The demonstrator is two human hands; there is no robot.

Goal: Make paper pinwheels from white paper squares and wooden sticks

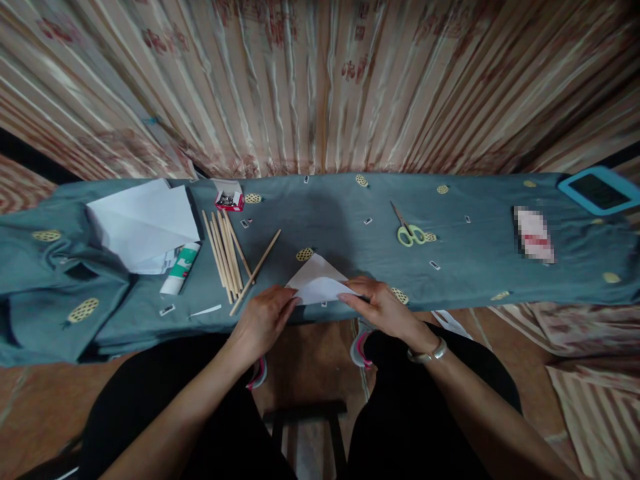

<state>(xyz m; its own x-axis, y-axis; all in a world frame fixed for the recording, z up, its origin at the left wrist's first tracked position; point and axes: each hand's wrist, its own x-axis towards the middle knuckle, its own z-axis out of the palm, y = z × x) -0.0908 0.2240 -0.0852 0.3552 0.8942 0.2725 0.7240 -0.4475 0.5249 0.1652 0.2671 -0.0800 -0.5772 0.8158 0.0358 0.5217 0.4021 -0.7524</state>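
A white sheet of paper (323,283), folded into a triangular shape with its point facing away from me, lies at the front edge of the cloth-covered table. My left hand (267,313) pinches its left corner between thumb and fingers. At the opposite corner, my right hand (377,303) grips the paper in the same way, a metal bangle on its wrist. One wooden stick (256,272) lies slanted just left of the paper, beside a bundle of several more sticks (223,257).
On the left are a stack of white paper (145,223), a glue stick (181,268) and a small red box of metal pieces (229,197). Green-handled scissors (411,233) lie right of centre. A blue-framed tablet (603,191) and a blurred packet (535,235) sit far right. A curtain (320,87) hangs behind.
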